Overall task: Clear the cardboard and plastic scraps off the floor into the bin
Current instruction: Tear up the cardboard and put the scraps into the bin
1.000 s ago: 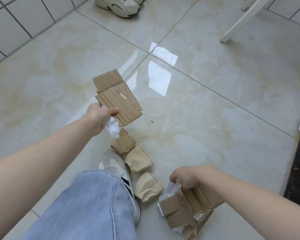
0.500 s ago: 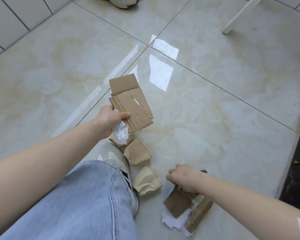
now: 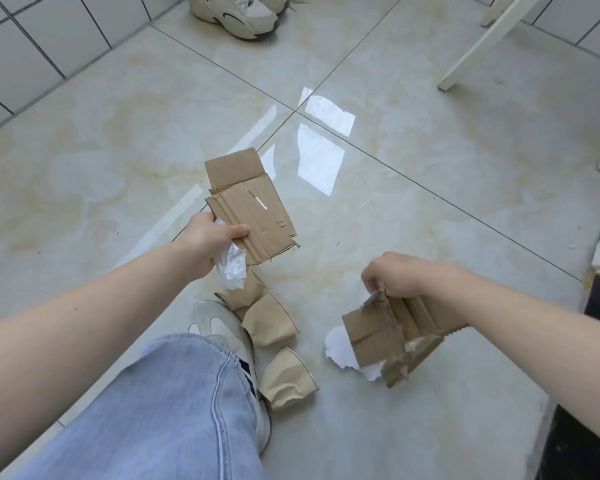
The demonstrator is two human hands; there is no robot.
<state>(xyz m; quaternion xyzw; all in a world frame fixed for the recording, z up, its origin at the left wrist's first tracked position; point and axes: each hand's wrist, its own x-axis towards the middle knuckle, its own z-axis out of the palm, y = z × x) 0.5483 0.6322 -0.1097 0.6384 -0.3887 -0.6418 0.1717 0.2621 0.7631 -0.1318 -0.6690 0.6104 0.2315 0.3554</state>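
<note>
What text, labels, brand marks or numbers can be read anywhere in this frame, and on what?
None can be read.
Cardboard in the left hand: plain brown, no print showing.
Cardboard in the right hand: plain, with blank white paper.
Crumpled paper cups: unprinted.
Worn sneaker: dark stripes only, no wording.
Sneakers by the wall: a dark side marking, no letters legible.

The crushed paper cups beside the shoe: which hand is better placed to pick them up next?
Probably the left. The left hand, holding flat cardboard and a plastic scrap, hangs right above the crushed paper cups. The right hand grips torn cardboard further away.
</note>
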